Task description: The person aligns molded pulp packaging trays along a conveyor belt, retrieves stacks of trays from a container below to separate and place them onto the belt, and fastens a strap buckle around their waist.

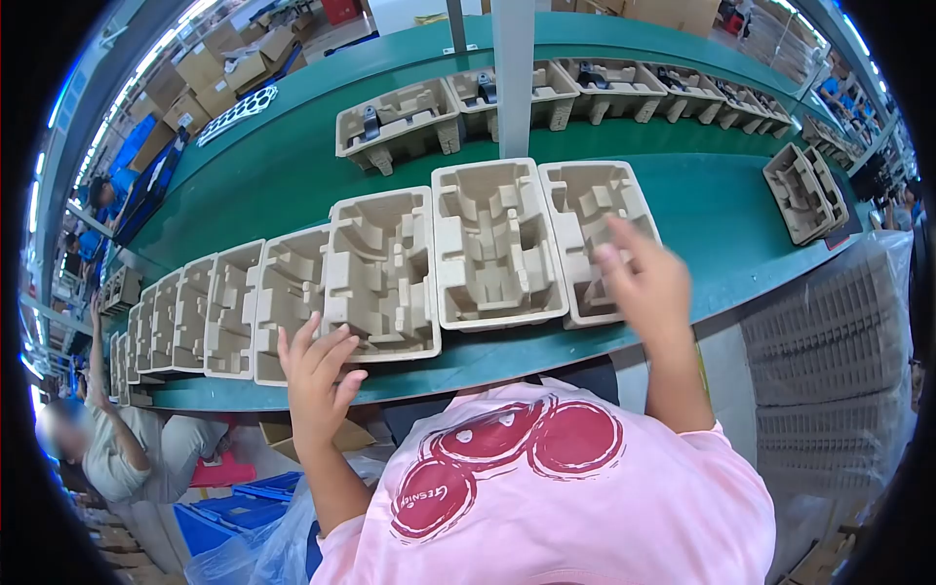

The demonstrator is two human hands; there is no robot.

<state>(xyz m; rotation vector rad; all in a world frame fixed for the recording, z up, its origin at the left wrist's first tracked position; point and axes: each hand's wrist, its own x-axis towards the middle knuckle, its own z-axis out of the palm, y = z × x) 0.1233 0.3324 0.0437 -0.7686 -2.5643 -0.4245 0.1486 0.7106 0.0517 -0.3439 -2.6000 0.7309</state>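
1. Middle tray [499, 249]: taken as the landmark. Tan, apparently moulded pulp, lying hollow side up on the green counter [726, 210].
2. Right tray [577, 234]: just right of the middle tray, alongside it. The right hand [639, 278] is over its right side, blurred, thumb and forefinger apart; no held object visible. Contact cannot be told.
3. Left tray [380, 258]: just left of the middle tray. The left hand [320, 366] is at its near left corner, fingers spread wide, gripping nothing visible; fingertips at or very near the rim, touch uncertain.
4. Handling (judgement): trays should be light and fairly stiff, dry rather than slippery. Thin rims and inner ribs could dent or crack under a pinch. Best hold: opposite outer walls, just under the rim.
5. Further left of the middle tray: a line of similar trays [229, 312].
6. Beyond the middle tray: a grey post [514, 83] and a back row of trays [419, 134], several bearing black parts [487, 88].
7. Well right of the middle tray: nested trays [799, 195].
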